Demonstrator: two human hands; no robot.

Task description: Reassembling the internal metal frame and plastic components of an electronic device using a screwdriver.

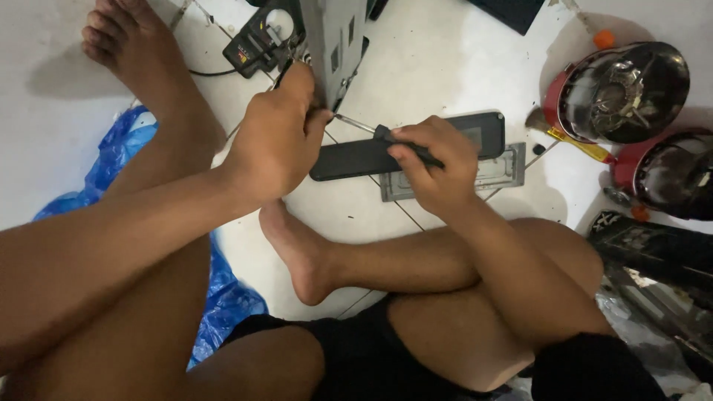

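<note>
On the white tiled floor, the right hand (438, 167) clenched a black-handled screwdriver (386, 135), its tip hidden where it met the grey metal unit (334, 44). The left hand (278, 137) gripped that unit's lower edge; its top was cut off. A black panel (356, 157) lay beneath. Two red-rimmed lamp housings (616, 93) held chrome reflectors.

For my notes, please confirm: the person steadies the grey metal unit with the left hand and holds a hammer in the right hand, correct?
Not quite. The head view shows the right hand holding a screwdriver, not a hammer, its tip pointing toward the grey metal unit. The left hand does steady that unit.
</note>
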